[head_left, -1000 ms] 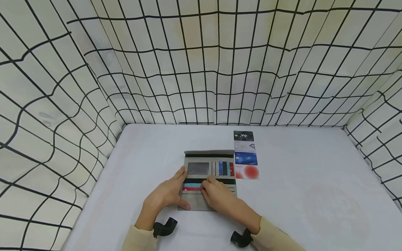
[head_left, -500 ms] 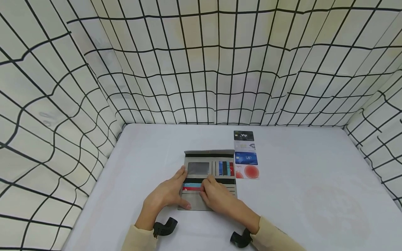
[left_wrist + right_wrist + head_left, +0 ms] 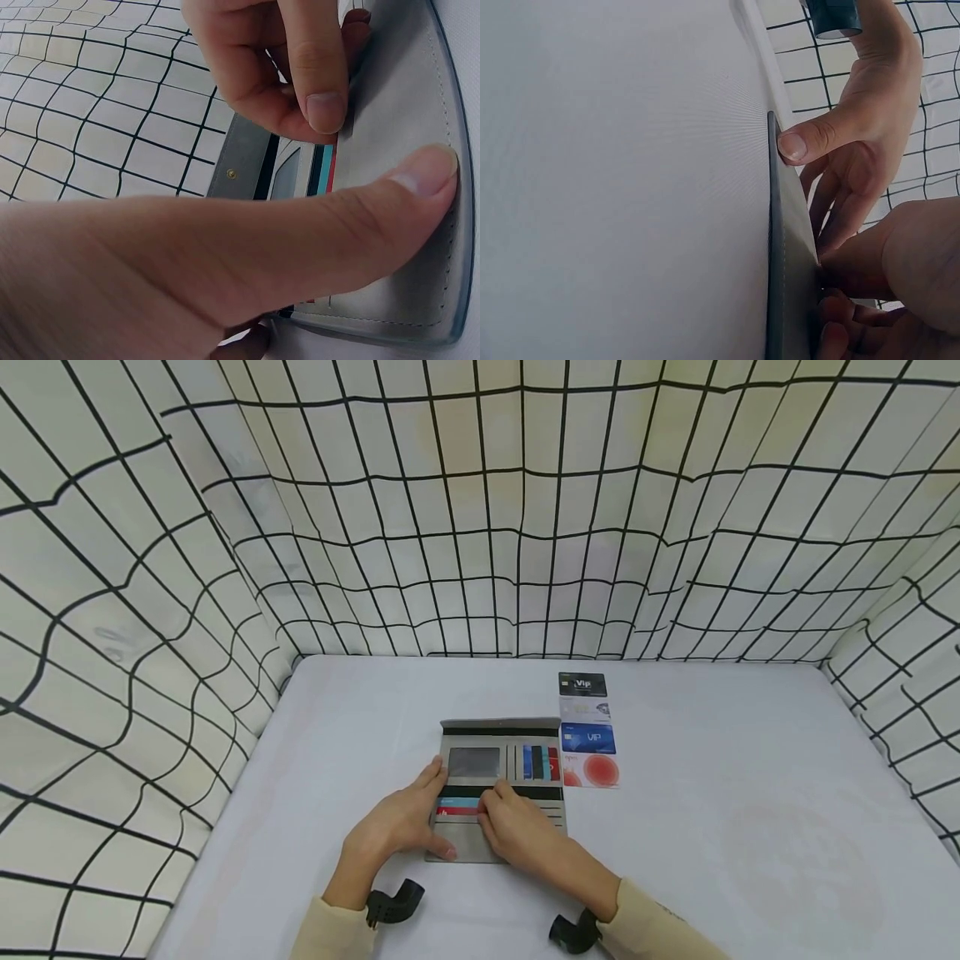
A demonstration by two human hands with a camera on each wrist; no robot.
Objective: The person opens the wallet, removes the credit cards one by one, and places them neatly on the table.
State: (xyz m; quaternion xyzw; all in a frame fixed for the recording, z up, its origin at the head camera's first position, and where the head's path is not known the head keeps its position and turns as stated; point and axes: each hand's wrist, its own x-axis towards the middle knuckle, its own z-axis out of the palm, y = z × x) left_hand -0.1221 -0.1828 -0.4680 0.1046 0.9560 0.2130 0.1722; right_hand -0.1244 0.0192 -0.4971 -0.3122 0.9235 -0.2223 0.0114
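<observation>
An unfolded grey wallet (image 3: 468,843) lies on the white table. A light-blue card (image 3: 453,802) and a red card (image 3: 455,812) show in its lower slots. My left hand (image 3: 401,818) steadies the wallet's left side, its thumb flat near the front edge and its fingers extended along the side. Over the lower slots, my right hand (image 3: 521,827) has curled fingers and appears to pinch the red card at the pocket edge. In the left wrist view its thumb lies against the grey pocket (image 3: 390,97); the right end of the card is hidden by the hand.
Right of the wallet, a column of loose cards runs front to back: a white card with a red circle (image 3: 600,770), a blue VIP card (image 3: 588,738), a pale card (image 3: 585,709) and a black Vip card (image 3: 582,684). Black-lined netting (image 3: 517,560) surrounds the table.
My right hand shifts very slightly at the slots. The wallet, the loose cards and my left hand stay where they were.
</observation>
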